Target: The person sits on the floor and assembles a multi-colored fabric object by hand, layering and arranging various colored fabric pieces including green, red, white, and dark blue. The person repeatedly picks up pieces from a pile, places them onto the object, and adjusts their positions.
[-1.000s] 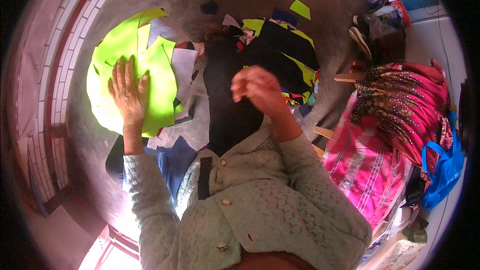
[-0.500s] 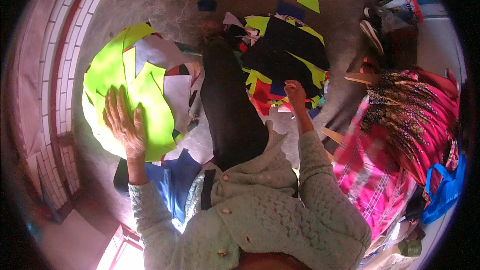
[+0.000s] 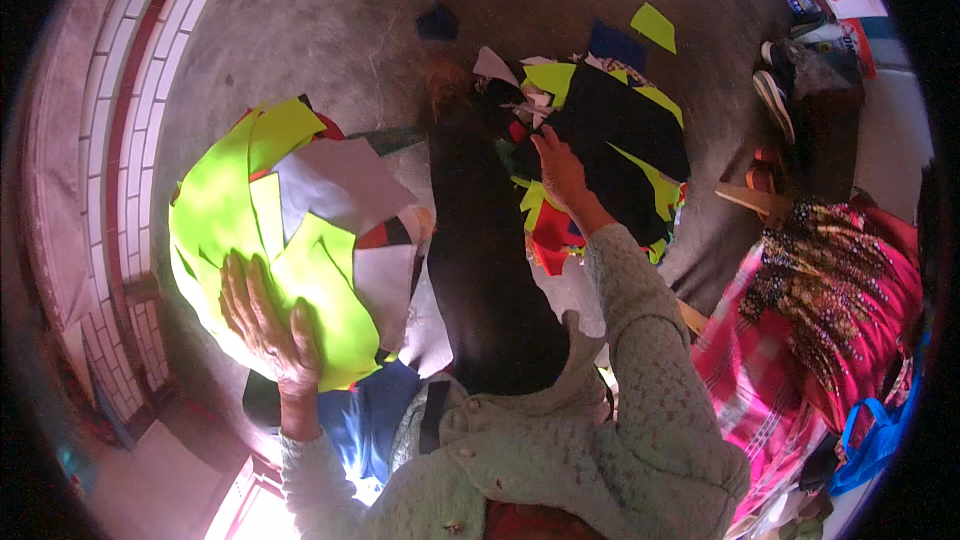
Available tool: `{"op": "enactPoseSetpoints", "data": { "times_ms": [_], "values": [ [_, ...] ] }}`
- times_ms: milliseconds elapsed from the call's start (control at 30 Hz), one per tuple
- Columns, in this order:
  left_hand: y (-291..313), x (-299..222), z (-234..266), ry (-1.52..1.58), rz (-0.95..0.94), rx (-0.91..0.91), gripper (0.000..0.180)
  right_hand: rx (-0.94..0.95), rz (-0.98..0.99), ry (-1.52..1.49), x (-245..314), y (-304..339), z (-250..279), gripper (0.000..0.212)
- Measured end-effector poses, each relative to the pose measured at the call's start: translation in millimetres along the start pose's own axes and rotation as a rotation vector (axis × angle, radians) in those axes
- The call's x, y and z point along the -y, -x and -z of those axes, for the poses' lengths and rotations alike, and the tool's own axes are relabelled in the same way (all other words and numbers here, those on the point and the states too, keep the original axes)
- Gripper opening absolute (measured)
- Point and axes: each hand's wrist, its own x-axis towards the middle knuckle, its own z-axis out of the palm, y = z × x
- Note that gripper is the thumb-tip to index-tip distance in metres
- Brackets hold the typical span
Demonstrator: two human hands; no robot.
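Black trouser leg (image 3: 480, 280) stretched out mid-view on grey floor (image 3: 340, 50); all places are off that leg.

Left of leg: heap of cut fabric. Neon yellow-green pieces (image 3: 330, 310) on top, pale grey piece (image 3: 340, 180) on the far side, another grey piece (image 3: 385, 285) closer to the leg. Left hand (image 3: 268, 330) lies flat on the neon fabric, fingers extended, thumb apart, gripping nothing.

Right of leg: second heap. Large black cloth piece (image 3: 610, 130) on top, neon edges sticking out around it, red scrap (image 3: 552, 240) at the near side. Right hand (image 3: 562, 168) is at the black piece's leg-side edge, fingers nearly together; can't tell if they pinch any cloth.

Navy scrap (image 3: 437, 23) on the floor just beyond the foot end of the leg. Yellow-green scrap (image 3: 654, 27) beyond the right-of-leg heap.

Well right of leg: pale-soled shoe (image 3: 772, 100), pink plaid cloth (image 3: 735, 370), bright blue bag (image 3: 865, 445). Blue cloth (image 3: 370, 415) left of the leg's near end, by the neon fabric.
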Motion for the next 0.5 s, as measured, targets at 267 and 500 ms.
{"op": "enactPoseSetpoints", "data": {
  "times_ms": [267, 500],
  "values": [
    [-2, -1, 2, 0.022, -0.002, -0.004, 0.063, 0.118, 0.043, 0.258, -12, -36, -18, 0.026],
    [-3, -3, 1, 0.040, 0.003, -0.018, 0.064, -0.005, 0.188, -0.113, -38, 7, 9, 0.020]
  ]
}}
